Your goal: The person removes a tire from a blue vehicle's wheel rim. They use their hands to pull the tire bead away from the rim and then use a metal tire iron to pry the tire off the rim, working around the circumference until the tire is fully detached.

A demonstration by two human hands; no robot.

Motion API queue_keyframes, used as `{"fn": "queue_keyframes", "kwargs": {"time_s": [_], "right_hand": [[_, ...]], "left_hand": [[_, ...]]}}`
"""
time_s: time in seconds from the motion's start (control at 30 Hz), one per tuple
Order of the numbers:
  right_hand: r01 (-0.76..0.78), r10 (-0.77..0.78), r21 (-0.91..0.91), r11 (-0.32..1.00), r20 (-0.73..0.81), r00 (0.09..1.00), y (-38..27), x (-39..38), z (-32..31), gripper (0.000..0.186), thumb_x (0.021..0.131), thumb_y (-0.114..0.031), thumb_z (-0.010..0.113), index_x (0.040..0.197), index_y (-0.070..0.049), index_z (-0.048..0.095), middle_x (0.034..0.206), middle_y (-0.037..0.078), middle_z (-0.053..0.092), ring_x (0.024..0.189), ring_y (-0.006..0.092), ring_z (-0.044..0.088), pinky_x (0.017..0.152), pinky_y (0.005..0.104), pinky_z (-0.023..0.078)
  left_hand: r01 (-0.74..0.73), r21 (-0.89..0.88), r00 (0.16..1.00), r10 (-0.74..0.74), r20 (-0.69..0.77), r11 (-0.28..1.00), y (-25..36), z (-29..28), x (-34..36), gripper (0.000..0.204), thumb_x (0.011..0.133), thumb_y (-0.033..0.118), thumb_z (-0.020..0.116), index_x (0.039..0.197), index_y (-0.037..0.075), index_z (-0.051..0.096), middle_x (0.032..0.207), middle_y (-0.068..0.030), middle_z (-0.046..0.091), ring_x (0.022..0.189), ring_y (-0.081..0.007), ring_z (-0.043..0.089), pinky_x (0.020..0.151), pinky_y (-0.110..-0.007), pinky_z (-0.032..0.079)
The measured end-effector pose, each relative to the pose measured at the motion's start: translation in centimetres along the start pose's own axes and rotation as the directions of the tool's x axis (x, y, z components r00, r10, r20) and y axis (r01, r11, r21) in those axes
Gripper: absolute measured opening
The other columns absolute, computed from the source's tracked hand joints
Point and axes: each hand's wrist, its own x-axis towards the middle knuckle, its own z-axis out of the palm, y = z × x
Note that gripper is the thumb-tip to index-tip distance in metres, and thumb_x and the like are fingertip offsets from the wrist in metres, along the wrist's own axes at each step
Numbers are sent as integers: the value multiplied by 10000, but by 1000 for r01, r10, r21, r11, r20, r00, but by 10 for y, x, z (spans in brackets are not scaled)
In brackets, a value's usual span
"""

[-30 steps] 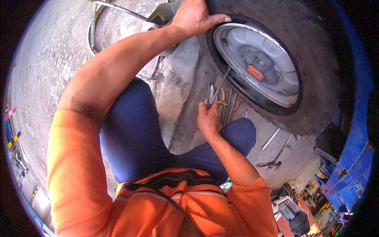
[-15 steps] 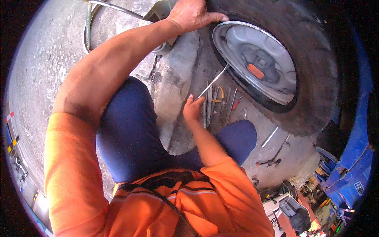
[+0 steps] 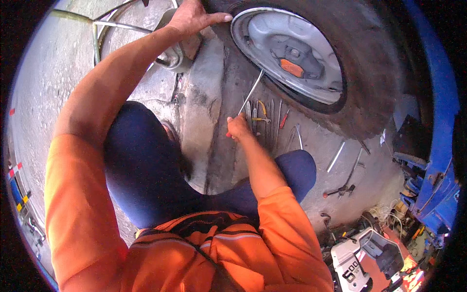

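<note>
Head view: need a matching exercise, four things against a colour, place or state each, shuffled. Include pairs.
Things
1. Right hand
2. Trousers
3. Left hand
4. Pliers

Descriptions
A. At the tyre, thumb pointing toward the wheel rim
B. Yellow-handled, lying on the floor
C. Dark blue
D. Holding a thin metal rod

Pairs: 1-D, 2-C, 3-A, 4-B

Right hand [image 3: 239,127] — now wrapped round red handle [image 3: 228,135].
</note>
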Motion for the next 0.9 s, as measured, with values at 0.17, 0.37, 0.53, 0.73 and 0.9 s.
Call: {"fn": "queue_keyframes", "kwargs": {"time_s": [0.17, 0.37, 0.53, 0.73, 0.9], "right_hand": [[13, -12, -83, 996, 4, 1000, -17, -18, -13, 440, 924, -329, 522, 1174, -1, 371, 744, 193, 644, 499, 252, 599, 466, 389, 489], [-47, 46, -40, 998, -35, 998, -19, -5, -7, 314, 849, -120, 547, 1120, 29, 494, 768, 193, 646, 547, 276, 638, 458, 373, 503], [108, -106, -48, 993, 44, 993, -45, 1, 7, 309, 788, -91, 525, 1036, 92, 514, 767, 223, 641, 549, 283, 641, 473, 382, 509], [527, -588, 276, 804, 232, 775, -109, -25, 54, 457, 871, -322, 546, 955, 124, 493, 738, 223, 623, 558, 262, 652, 490, 380, 534], [350, -586, 572, 742, 300, 753, -167, -88, 52, 397, 921, -294, 534, 1105, 18, 372, 900, 157, 596, 635, 199, 636, 485, 323, 526]], "left_hand": [[-51, -5, 998, 50, -44, 999, -23, 3, 0, 1002, 661, 295, 855, 1345, -20, 194, 1354, -221, 420, 1249, -279, 417, 1042, -386, 361], [-62, 76, 995, 68, -71, 995, 19, 1, 2, 903, 659, 283, 841, 1293, -29, 279, 1343, -234, 424, 1263, -305, 407, 1055, -397, 345], [-225, 551, 916, 368, -163, 803, 90, 0, -5, 906, 608, 325, 841, 1266, -37, 334, 1196, -271, 482, 1134, -423, 467, 956, -459, 401], [-538, 676, 690, 724, 11, 503, 167, 29, -10, 875, 584, 309, 830, 1293, 20, 405, 1079, -214, 461, 981, -385, 461, 852, -472, 403], [-745, 621, 411, 900, 143, 242, 155, 37, -2, 874, 653, 290, 748, 1404, 89, 348, 1303, -225, 396, 1194, -384, 384, 983, -470, 328]]}}
